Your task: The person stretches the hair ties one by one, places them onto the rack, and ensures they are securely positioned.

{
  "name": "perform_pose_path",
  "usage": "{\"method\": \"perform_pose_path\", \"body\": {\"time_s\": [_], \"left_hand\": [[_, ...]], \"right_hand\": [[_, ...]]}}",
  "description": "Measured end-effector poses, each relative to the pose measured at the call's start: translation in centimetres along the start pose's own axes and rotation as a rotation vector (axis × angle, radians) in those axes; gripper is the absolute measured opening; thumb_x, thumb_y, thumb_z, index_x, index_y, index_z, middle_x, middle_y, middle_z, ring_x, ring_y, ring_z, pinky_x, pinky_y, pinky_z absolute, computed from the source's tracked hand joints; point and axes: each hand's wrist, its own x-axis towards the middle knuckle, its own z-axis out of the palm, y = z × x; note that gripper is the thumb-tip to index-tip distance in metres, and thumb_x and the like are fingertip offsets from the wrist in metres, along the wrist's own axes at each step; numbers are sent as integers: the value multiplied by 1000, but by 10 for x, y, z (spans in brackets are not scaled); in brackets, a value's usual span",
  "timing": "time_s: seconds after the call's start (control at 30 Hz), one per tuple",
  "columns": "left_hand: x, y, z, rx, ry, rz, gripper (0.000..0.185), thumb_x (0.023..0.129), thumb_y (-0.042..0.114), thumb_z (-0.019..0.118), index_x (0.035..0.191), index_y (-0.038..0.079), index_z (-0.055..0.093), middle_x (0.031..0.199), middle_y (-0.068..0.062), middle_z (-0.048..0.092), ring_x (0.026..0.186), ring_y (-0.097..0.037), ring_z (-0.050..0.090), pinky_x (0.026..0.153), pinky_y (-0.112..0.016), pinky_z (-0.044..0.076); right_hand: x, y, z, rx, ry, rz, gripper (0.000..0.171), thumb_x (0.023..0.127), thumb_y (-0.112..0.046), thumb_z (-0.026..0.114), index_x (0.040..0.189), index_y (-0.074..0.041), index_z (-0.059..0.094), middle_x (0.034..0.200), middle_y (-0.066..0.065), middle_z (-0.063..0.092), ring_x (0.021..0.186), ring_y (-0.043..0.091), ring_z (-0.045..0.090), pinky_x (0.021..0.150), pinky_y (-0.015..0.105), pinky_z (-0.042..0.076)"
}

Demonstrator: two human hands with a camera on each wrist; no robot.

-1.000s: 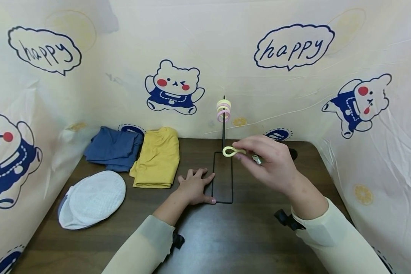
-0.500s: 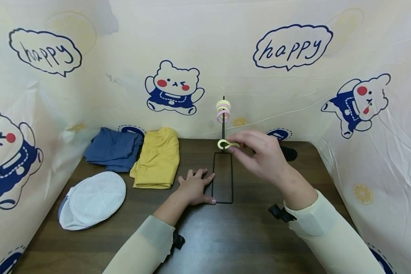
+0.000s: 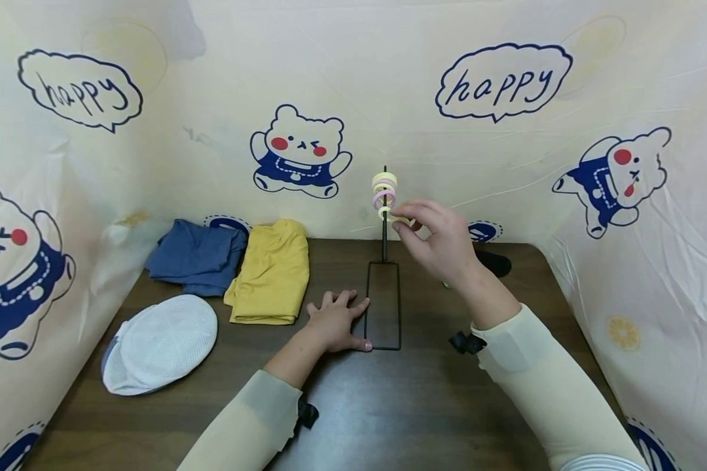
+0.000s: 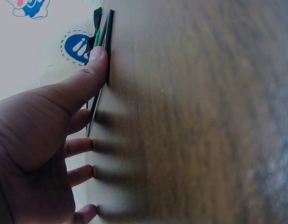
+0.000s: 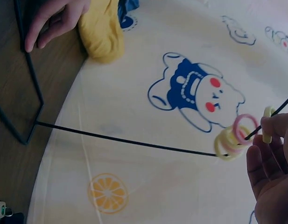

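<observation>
Surroundings: a dark wooden table (image 3: 389, 405) fills the lower half of the head view, enclosed at back and sides by a cream sheet (image 3: 212, 78) printed with bears and the word "happy".
Left of centre: a folded blue garment (image 3: 197, 255) and a folded yellow garment (image 3: 271, 268) lie side by side at the back of the table; a white mesh cap (image 3: 159, 343) lies in the lower left, apart from both.
Centre: a black wire stand (image 3: 383, 242) rises from a rectangular wire base (image 3: 383, 307) on the table; its thin upright post reaches the middle of the frame.
On the post: a pale yellow ring (image 3: 384, 178) and a pink ring (image 3: 383, 196) hang near the top, touching each other.
Behind the right hand: a dark object (image 3: 495, 263) lies on the table at the back, partly hidden by the wrist; what it is cannot be told.
Held thing: a yellow loop (image 3: 387, 212) sits just below the pink ring, at the post, right of centre.
Right hand (image 3: 433, 242): raised above the table, forearm slanting up from the lower right; thumb and fingers pinch the yellow loop at the post.
Left hand (image 3: 332, 320): lies palm down on the table, fingers spread and straight, thumb tip against the left edge of the wire base.
Left wrist view: the thumb (image 4: 87, 74) presses beside the black wire, fingertips flat on the wood.
</observation>
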Motion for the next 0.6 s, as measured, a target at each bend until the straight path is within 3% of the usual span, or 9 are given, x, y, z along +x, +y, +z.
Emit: {"method": "perform_pose_path", "body": {"time_s": [0.27,0.6], "left_hand": [[-1,1,1,4,2,4,102,78,76,74,163,38,32,169,-2,26,141,-42,30,100,-74,29],[0,0,1,-1,-5,7,103,78,76,73,164,38,32,169,-2,25,142,-41,29,100,-74,29]], "right_hand": [[7,14,10,-42,8,102,21,92,-6,78,114,-4,78,111,8,73,88,20,69,79,40,58],[3,16,10,-29,12,177,31,89,0,79,119,-2,74,119,11,66,95,25,69,86,39,58]]}}
